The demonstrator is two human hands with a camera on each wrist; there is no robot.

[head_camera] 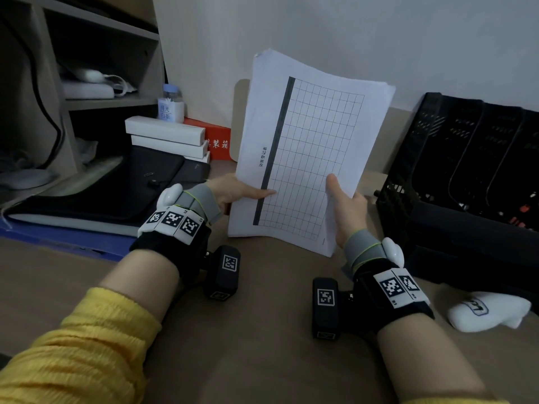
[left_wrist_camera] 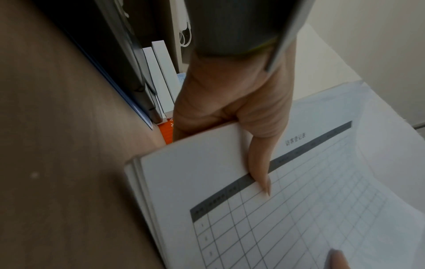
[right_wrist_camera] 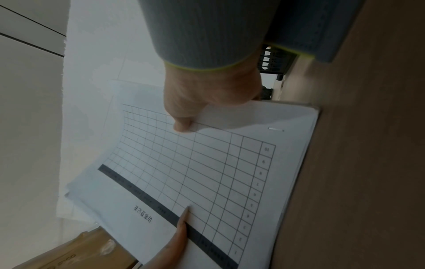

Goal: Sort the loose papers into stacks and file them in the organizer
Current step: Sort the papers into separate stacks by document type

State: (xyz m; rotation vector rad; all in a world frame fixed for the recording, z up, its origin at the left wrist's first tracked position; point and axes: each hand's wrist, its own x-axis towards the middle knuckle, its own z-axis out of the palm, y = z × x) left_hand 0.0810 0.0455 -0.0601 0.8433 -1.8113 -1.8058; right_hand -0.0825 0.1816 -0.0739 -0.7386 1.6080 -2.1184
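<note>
A stack of white papers (head_camera: 312, 147) stands upright on its lower edge on the brown desk, its top sheet a printed grid form with a dark header bar. My left hand (head_camera: 233, 193) grips the stack's left side, thumb on the front, fingers behind. My right hand (head_camera: 347, 205) grips the right side the same way. The papers (left_wrist_camera: 299, 200) show close in the left wrist view with my left thumb (left_wrist_camera: 260, 163) across the header bar. In the right wrist view the papers (right_wrist_camera: 207, 172) touch the desk along one edge. The black mesh organizer (head_camera: 466, 182) stands just to the right.
Left of the papers lie white boxes (head_camera: 166, 138), a red box (head_camera: 215, 138), a small bottle (head_camera: 170, 103) and a black laptop sleeve (head_camera: 116, 188) below a shelf unit (head_camera: 87, 68). A white cloth pouch (head_camera: 490, 310) lies at the front right. The wall (head_camera: 350, 30) is close behind.
</note>
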